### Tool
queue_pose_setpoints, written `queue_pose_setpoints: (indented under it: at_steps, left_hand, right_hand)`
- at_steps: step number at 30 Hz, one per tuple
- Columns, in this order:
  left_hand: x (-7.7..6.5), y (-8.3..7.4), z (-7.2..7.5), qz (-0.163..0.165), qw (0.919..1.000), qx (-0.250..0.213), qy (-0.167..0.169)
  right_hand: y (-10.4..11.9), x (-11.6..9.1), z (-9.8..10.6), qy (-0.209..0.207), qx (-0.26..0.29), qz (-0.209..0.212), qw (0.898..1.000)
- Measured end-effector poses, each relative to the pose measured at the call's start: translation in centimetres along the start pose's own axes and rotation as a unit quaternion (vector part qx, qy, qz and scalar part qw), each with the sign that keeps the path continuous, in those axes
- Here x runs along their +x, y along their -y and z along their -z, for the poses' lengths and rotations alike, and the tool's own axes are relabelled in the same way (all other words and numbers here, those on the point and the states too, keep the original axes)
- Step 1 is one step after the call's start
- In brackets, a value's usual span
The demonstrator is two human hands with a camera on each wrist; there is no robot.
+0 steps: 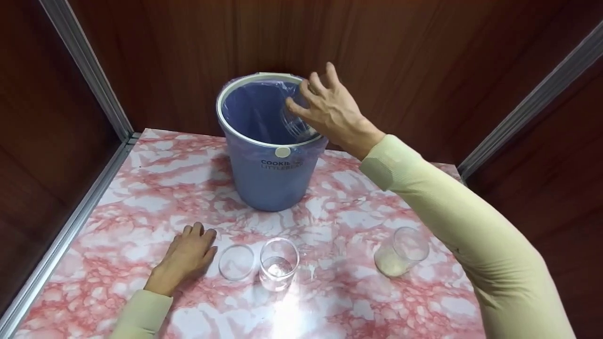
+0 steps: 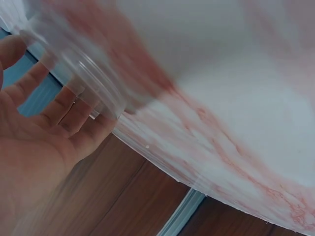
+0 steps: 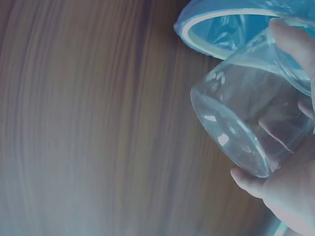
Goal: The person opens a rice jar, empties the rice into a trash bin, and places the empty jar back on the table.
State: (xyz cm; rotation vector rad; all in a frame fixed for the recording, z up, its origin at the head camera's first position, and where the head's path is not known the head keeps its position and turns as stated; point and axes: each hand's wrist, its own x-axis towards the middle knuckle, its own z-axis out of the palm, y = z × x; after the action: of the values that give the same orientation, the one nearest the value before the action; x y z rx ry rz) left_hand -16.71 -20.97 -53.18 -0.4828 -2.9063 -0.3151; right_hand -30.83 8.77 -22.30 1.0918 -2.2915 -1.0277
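Observation:
My right hand (image 1: 327, 106) grips a clear plastic jar (image 3: 246, 108) at the right rim of the blue bin (image 1: 273, 181). The jar is tilted, its base facing away from the bin in the right wrist view. My left hand (image 1: 186, 256) rests on the table with relaxed fingers, beside a clear round lid-like disc (image 1: 236, 262). In the left wrist view, clear plastic (image 2: 83, 69) overlaps the fingers; I cannot tell whether they touch it. A clear cup (image 1: 279, 263) stands right of the disc.
A clear container with pale contents (image 1: 398, 256) stands on the right of the red-and-white marbled table (image 1: 188, 165). A clear bag lines the bin. Brown wooden panels (image 1: 188, 37) with metal edge strips (image 1: 89, 188) close in the back and sides.

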Motion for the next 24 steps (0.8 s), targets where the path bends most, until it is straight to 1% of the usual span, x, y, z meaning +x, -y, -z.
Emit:
queue_pose_setpoints:
  at_steps: [3, 6, 10, 12, 14, 19, 24]
  left_hand:
    - [0.1, -0.1, 0.0, -0.002, 1.0, 0.001, -0.003]
    - [0.1, -0.3, -0.1, -0.003, 1.0, 0.002, -0.004]
    - [0.2, -0.4, -0.2, -0.001, 1.0, 0.003, -0.007]
    - [0.3, -0.4, -0.2, 0.0, 1.0, 0.005, -0.007]
    - [0.3, -0.4, -0.3, 0.002, 1.0, 0.003, -0.002]
    - [0.0, -0.4, -0.2, 0.013, 0.9998, -0.008, 0.008]
    - [-0.4, -0.2, -0.3, 0.022, 0.9997, -0.008, -0.002]
  right_hand:
    - [0.4, 0.5, 0.2, 0.002, -0.049, 0.02, 0.999]
    - [0.8, 1.0, 0.2, -0.001, -0.097, 0.05, 0.994]
    - [1.4, 1.0, -0.1, -0.021, -0.136, 0.093, 0.986]
    - [1.7, 1.0, -0.3, -0.033, -0.149, 0.107, 0.982]
    - [1.9, 1.0, -0.3, -0.039, -0.158, 0.111, 0.98]
    - [2.2, 1.4, -0.2, -0.042, -0.161, 0.09, 0.982]
    - [2.7, 1.8, -0.1, -0.06, -0.17, 0.099, 0.979]
